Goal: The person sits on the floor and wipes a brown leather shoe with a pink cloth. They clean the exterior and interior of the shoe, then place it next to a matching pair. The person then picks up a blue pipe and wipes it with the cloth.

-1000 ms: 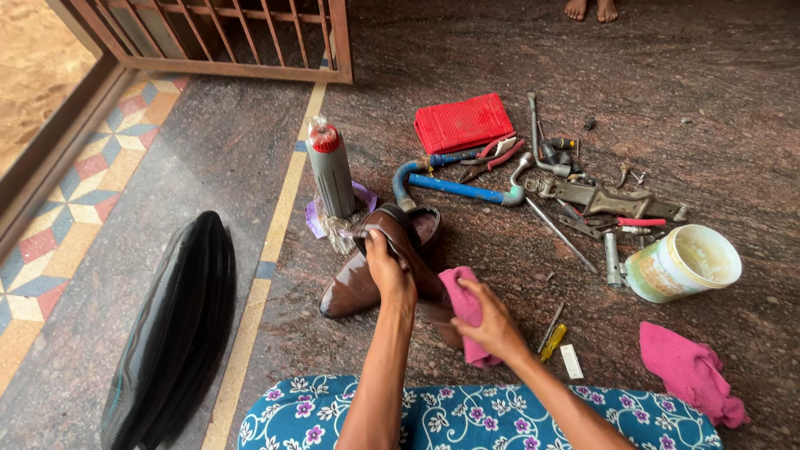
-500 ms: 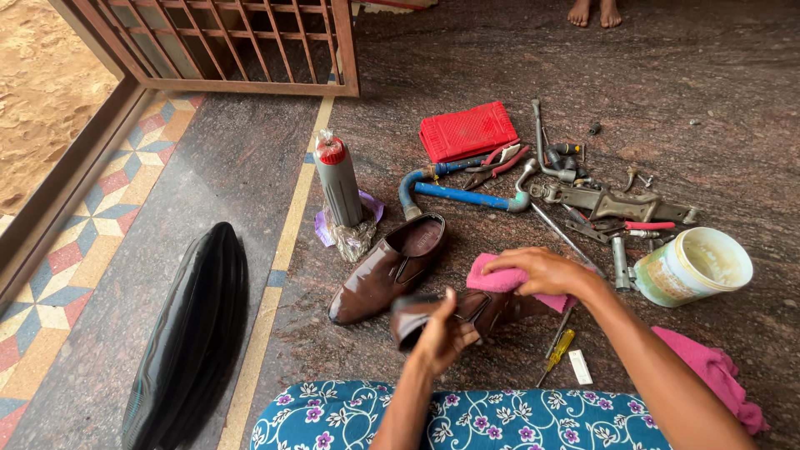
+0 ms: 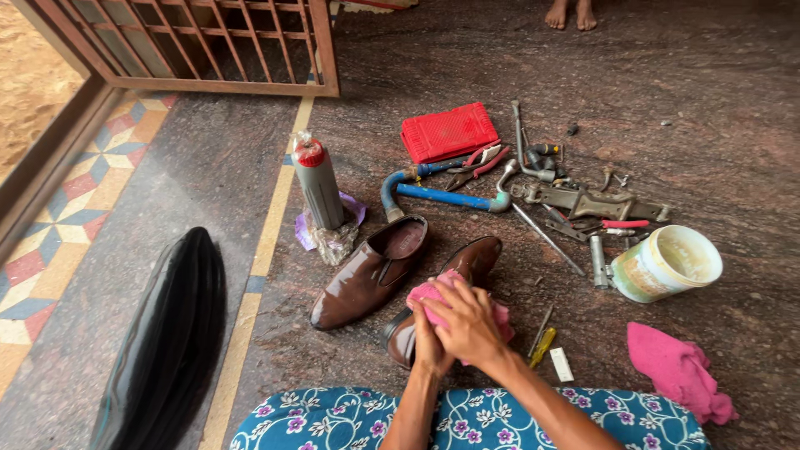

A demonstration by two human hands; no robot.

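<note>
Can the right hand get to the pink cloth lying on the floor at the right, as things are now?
Probably yes: the right hand presses another cloth on a brown shoe, but nothing lies between it and the loose pink cloth.

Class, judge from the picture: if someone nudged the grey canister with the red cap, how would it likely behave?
The grey canister stands upright, tall and narrow, on crumpled plastic wrap, so it would probably tip easily. Being round, it might then roll across the smooth stone floor.
</note>
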